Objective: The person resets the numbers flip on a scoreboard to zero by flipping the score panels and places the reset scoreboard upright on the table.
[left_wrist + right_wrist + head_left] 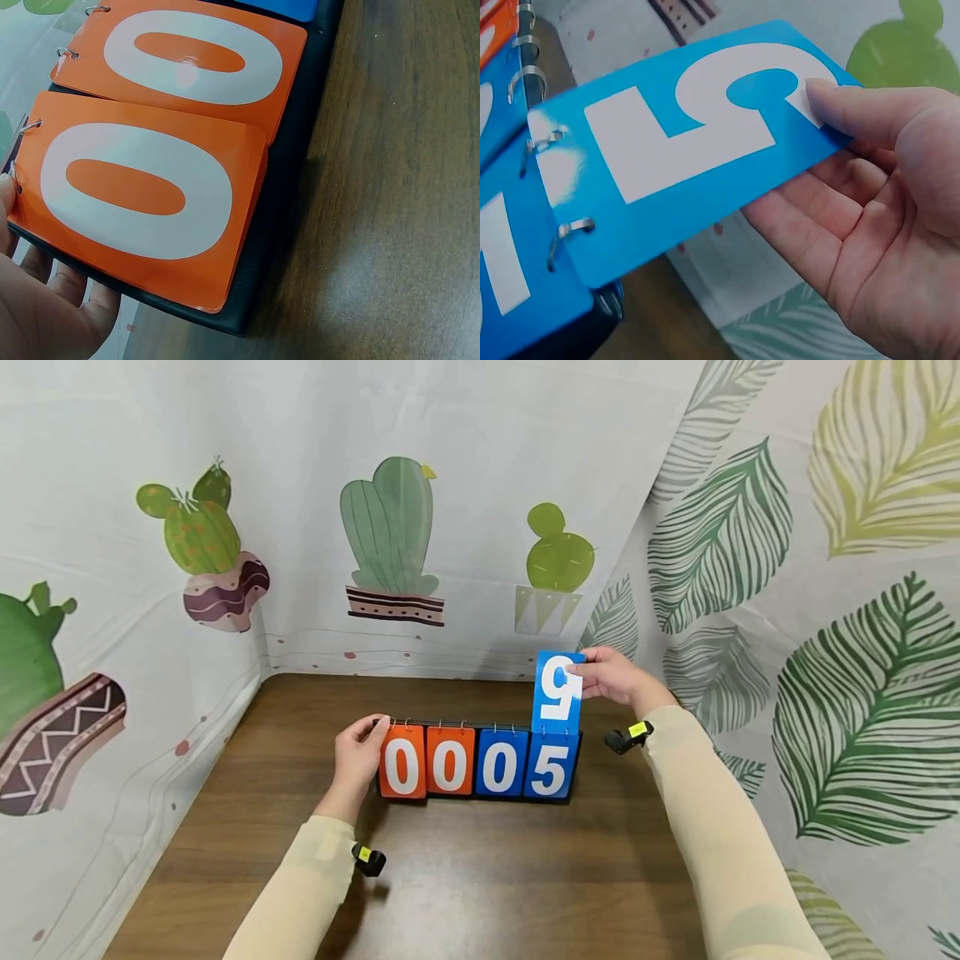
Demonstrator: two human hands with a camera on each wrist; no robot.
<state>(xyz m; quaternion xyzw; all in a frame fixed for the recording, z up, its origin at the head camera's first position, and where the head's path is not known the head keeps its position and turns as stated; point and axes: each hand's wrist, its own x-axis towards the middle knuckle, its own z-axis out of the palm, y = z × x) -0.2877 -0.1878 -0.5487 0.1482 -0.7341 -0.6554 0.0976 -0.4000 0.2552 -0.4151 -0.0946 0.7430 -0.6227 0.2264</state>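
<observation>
A flip scoreboard (450, 762) with a black backing stands on the table, its front reading 0005. Its left pair of cards is orange and its right pair blue, all hung on metal rings along the top edge. My left hand (356, 764) grips the board's left end, thumb at the top corner beside the orange card (135, 195) and fingers behind the backing. Above the rightmost column, my right hand (615, 677) pinches a raised blue card (690, 142) by its free end, thumb on its face. That card shows an upside-down 5 and stays on its rings.
The brown wooden table (480, 877) extends in front of the board and to both sides. Behind it hangs a white cloth (480, 427) printed with potted cacti, and a leaf-patterned cloth (757, 693) closes the right side. Each wrist carries a small black camera (628, 737).
</observation>
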